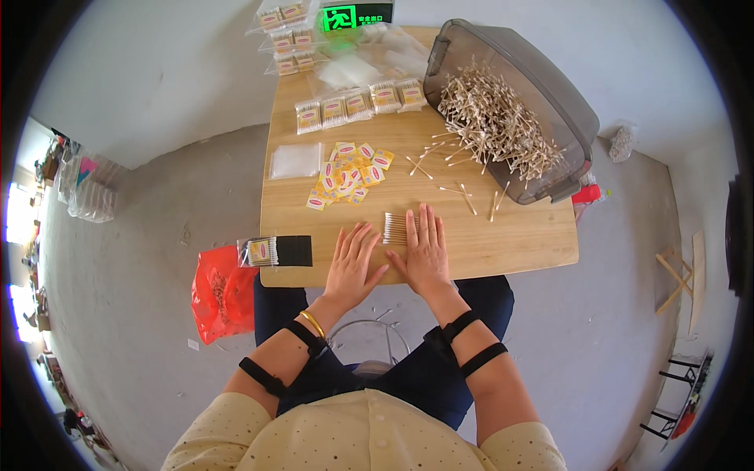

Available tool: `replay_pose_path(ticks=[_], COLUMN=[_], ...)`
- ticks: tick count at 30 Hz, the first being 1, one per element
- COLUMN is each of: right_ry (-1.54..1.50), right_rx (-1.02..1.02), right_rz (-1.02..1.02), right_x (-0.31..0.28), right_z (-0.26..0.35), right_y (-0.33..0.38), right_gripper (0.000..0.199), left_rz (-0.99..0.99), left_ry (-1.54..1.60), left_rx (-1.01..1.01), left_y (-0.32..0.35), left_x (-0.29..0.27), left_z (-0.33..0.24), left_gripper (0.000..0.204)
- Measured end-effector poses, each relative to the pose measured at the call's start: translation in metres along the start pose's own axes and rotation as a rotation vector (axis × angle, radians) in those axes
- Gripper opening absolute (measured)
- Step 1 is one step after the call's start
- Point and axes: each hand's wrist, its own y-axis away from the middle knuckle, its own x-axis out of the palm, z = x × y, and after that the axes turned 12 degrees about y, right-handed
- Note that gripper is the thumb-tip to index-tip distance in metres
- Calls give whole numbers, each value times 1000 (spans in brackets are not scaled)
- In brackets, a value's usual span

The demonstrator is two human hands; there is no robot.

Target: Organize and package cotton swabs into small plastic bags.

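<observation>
A row of cotton swabs (395, 228) lies side by side near the front middle of the table. My right hand (425, 247) rests flat over the row's right part, fingers stretched forward, hiding that end. To the left of the row, my left hand (352, 263) lies on the tabletop with its fingers spread and nothing in it. Beyond my left hand is a heap of small yellow and white label cards (345, 174). A clear bag of swabs with a yellow card (259, 251) sits on a black strip (294, 251) at the table's left front corner.
A grey plastic bin (518, 55) lies tipped at the right, loose swabs (503, 118) spilling from it. Clear bags (296, 161) are stacked at left. Packed swab bundles (357, 106) line the back. A red bag (216, 294) hangs beside the table (503, 247).
</observation>
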Motion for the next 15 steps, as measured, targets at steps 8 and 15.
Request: replay_pose_path(ticks=[8,15], right_ry=[3,-3], right_rx=[-3,4], right_rz=[-7,1], right_x=[1,2], right_z=[-1,-1], right_y=[1,1], right_gripper=[93,93], left_rz=[18,-10], left_ry=[-71,-40], left_rx=[14,-44], left_y=[0,-6], left_x=[2,4], left_z=[-1,-5], left_gripper=[62,63])
